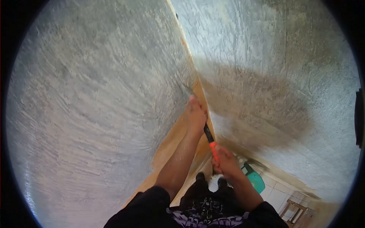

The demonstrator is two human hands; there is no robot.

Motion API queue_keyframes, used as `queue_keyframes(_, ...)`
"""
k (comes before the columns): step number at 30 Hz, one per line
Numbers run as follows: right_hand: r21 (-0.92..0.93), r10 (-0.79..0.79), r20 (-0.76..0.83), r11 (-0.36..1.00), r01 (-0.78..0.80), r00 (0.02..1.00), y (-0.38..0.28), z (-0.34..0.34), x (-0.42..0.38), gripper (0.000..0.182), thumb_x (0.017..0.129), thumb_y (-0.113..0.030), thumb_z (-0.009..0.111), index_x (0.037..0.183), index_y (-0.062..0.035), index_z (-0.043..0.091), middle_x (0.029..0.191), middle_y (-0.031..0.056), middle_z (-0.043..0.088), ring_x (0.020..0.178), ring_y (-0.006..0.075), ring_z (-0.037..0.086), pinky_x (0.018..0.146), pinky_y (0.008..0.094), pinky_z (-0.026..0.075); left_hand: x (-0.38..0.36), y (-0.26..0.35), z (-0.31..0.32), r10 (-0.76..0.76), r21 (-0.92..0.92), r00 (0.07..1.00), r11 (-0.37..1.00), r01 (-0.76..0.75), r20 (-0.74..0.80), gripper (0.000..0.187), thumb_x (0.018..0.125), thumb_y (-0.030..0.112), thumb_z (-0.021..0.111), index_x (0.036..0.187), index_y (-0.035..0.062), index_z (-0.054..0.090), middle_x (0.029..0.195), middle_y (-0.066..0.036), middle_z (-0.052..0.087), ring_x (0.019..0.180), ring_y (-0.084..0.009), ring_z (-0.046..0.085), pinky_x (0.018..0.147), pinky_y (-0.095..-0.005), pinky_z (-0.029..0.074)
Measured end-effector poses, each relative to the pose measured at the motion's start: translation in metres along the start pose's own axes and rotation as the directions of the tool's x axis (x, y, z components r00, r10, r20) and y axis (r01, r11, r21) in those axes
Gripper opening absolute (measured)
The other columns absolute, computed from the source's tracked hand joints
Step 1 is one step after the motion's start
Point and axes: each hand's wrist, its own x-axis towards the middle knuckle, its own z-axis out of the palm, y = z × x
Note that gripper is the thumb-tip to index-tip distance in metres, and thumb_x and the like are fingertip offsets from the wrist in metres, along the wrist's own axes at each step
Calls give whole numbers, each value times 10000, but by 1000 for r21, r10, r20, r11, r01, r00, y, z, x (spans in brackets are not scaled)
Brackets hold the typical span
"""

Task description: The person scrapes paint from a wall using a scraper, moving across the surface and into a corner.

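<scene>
My left hand (pixel 197 116) is raised at the corner where two rough grey walls meet, its fingers closed near a thin metal blade (pixel 188 90) that touches the left wall. Lower down, my right hand (pixel 225 160) grips the orange part of a long tool handle (pixel 208 133), black above the orange. The handle runs up behind my left hand, which hides its upper end. Beside the corner lies a smooth tan strip of wall (pixel 173 138), bordering the rough grey coating (pixel 102 95).
A green container (pixel 255 180) stands on the white tiled floor (pixel 270 186) at the lower right. Farther right is a small wooden stool (pixel 293 211). My feet are close to the corner. A shadow darkens the right wall (pixel 258 102).
</scene>
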Motion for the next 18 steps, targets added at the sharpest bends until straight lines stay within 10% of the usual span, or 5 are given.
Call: queue_keyframes(18, -14, -6, 60, 1000, 7, 998, -23, -24, 12, 468, 1021, -458, 446, 1382, -161, 469, 592, -4, 430, 404, 73, 350, 375, 222, 296, 18, -3, 21, 7, 5, 1000, 1000, -7, 9, 476, 1026, 538, 347, 776, 137, 411, 559, 37, 348, 436, -92, 345, 408, -256, 285)
